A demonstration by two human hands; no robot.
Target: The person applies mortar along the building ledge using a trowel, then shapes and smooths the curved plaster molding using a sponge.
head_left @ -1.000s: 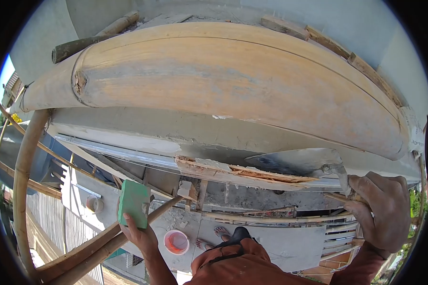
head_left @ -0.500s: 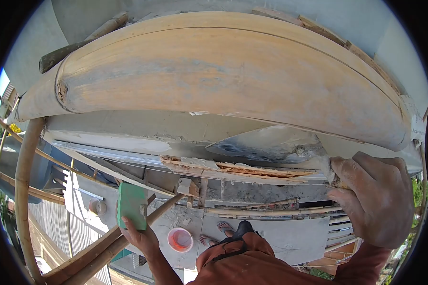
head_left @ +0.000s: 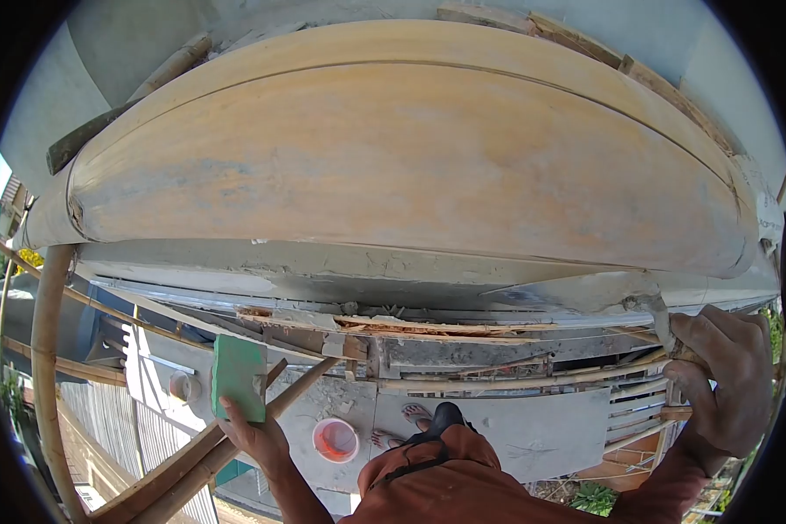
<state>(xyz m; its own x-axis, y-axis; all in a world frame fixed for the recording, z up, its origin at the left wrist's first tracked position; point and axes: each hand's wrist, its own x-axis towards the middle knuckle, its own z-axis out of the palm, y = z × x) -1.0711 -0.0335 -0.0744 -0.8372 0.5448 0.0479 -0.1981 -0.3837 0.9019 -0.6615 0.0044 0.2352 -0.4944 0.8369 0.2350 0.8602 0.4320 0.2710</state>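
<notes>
My left hand [head_left: 258, 438] grips a flat green board [head_left: 238, 377] from below, beside the crossing bamboo poles. On the right, my right hand [head_left: 723, 375] is closed around the handle of a small tool [head_left: 660, 325], whose blade is near the wet grey patch [head_left: 576, 288] on the ledge. A large bamboo-coloured beam [head_left: 393, 157] spans the view above both hands. Below the ledge lies a long splintered wooden strip [head_left: 428, 328].
A pink-rimmed bucket [head_left: 335, 439] stands on the platform [head_left: 533, 437] beside my feet. Another small bucket [head_left: 183, 386] is farther left. Bamboo poles [head_left: 51, 349] frame the left side, and wood pieces [head_left: 672, 94] lie above the beam.
My right hand and the tool have moved right and slightly down. The beam fills more of the view as the camera has shifted. The green board stays in my left hand.
</notes>
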